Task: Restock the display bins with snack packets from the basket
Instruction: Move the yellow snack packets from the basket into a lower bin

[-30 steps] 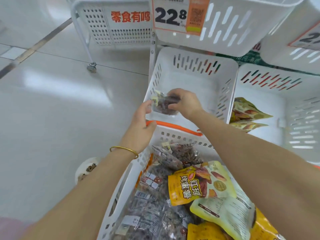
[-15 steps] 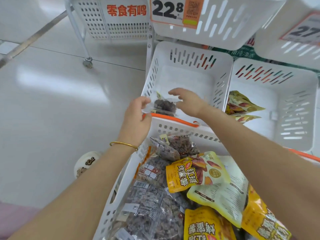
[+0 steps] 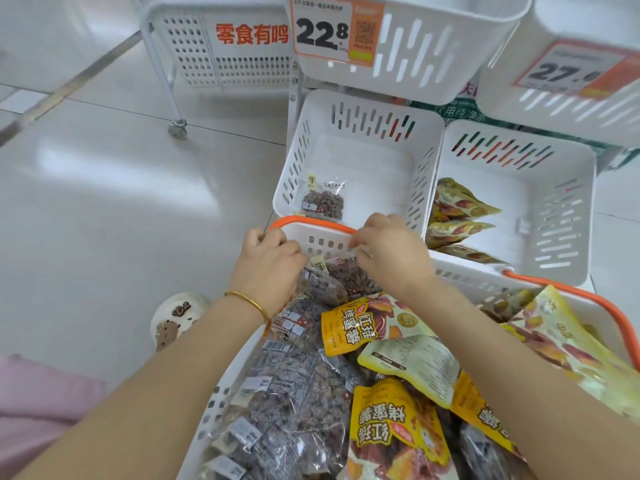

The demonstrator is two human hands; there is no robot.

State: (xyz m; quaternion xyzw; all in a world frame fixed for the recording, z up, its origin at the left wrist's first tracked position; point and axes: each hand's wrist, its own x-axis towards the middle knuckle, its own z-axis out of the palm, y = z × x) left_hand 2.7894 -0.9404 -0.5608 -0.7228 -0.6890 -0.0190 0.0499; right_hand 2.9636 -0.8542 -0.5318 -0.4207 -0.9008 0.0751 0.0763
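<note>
Snack packets (image 3: pixel 294 403), mixed lot: clear bags of dark pieces and yellow pouches (image 3: pixel 360 329), heaped in the white basket (image 3: pixel 221 403) with the orange handle (image 3: pixel 568 292), nearest my view. One clear packet (image 3: pixel 323 202) lies apart from the lot, in the front-left corner of the lower left bin (image 3: pixel 381 112). The lower right bin (image 3: pixel 557 216) beside it holds stacked pouches (image 3: pixel 457 206) of the yellow kind against its left wall. Both hands are at the basket's far end, near each other but not touching. The left hand (image 3: pixel 268 268), with a gold bangle (image 3: pixel 247 301) at the wrist, has its fingers curled by the rim over a clear bag. The right hand (image 3: pixel 394 258) has its fingertips bent down at the top edge of the neighbouring bag (image 3: pixel 349 275). I cannot tell whether either hand actually grips. Above hang a price tag (image 3: pixel 322 32) reading 22.8 and a second tag (image 3: pixel 568 71), blurred. To the left are pale floor (image 3: pixel 104 202), a wheeled white rack (image 3: pixel 221 50) and a patterned slipper (image 3: pixel 173 320).
</note>
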